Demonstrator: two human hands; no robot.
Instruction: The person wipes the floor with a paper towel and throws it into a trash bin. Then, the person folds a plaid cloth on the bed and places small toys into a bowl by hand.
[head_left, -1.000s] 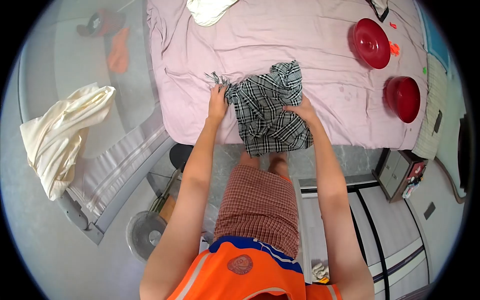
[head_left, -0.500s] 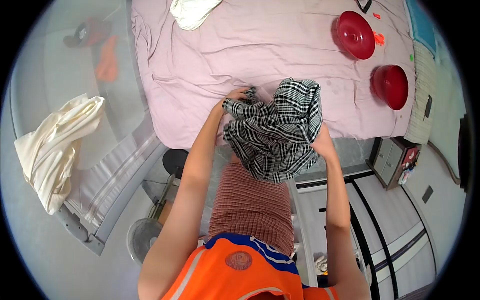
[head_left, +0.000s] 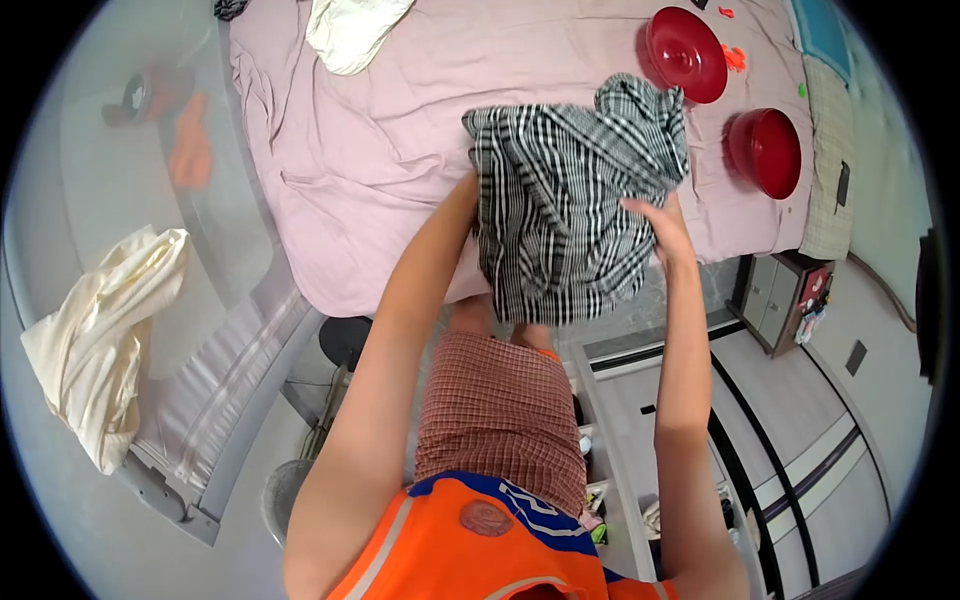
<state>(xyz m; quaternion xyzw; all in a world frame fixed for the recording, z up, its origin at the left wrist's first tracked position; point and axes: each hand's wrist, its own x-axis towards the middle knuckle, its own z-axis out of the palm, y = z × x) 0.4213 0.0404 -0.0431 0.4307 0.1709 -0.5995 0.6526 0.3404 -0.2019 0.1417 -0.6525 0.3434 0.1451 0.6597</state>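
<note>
A black-and-white plaid cloth (head_left: 570, 215) hangs between my two hands above the near edge of the bed, spread fairly flat on the left and bunched at its upper right. I cannot make out which kind of garment it is. My right hand (head_left: 665, 228) grips its right side, with the thumb lying across the front. At the left edge, my left hand (head_left: 470, 192) reaches behind the cloth and holds it up; the fingers are hidden there.
Pink sheeting (head_left: 380, 150) covers the bed. Two red bowls (head_left: 690, 55) lie at the right, with small orange pieces (head_left: 734, 58) nearby. White cloth (head_left: 355, 30) lies at the back. Cream cloth (head_left: 105, 345) hangs over the left rail. Below right are a cabinet (head_left: 780, 300) and open drawers (head_left: 610, 500).
The plaid cloth has gone from a bunched heap to a wider, flatter spread and moved up. My right hand has risen with it, and my left fingers have gone out of sight behind it.
</note>
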